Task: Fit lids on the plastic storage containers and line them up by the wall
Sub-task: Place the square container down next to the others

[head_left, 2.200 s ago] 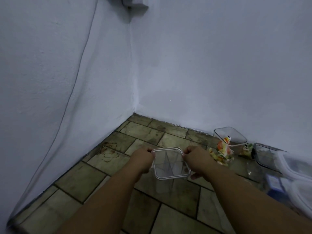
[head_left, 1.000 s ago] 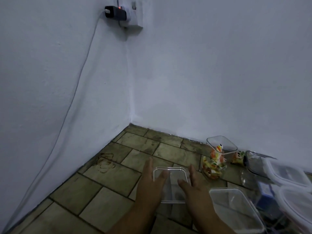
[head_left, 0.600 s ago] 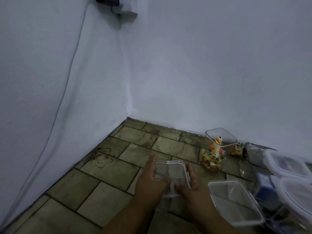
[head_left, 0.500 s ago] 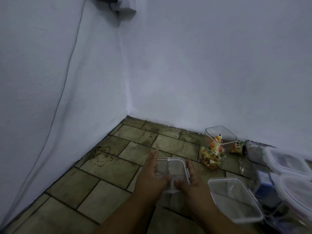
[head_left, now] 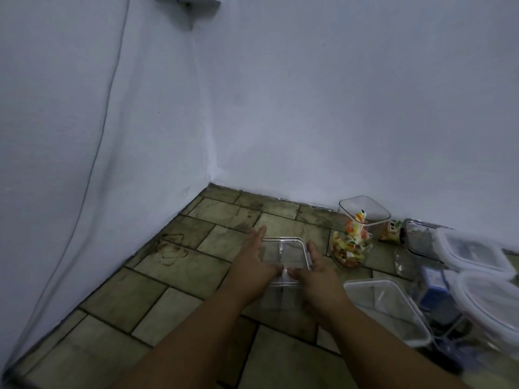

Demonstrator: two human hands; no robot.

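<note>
Your left hand (head_left: 252, 266) and right hand (head_left: 320, 276) lie flat on either side of the clear square plastic lid (head_left: 283, 252). The fingers run straight along its left and right edges, and your thumbs nearly meet on its near edge. Neither hand curls round anything.

The lid sits on a clear plastic storage container (head_left: 280, 299) with a divider inside. It stands on the brown tiled floor (head_left: 179, 276), out from the corner and apart from both walls.

Just beside your right wrist is a clear rectangular plastic tub (head_left: 384, 307). Beyond it, close to the back wall, stands a tall clear square jar holding colourful wrappers (head_left: 362, 220). At the far right lie two white-rimmed lidded tubs (head_left: 474, 251), one nearer you than the other. A thin grey cable (head_left: 104, 130) hangs down the left wall.
</note>
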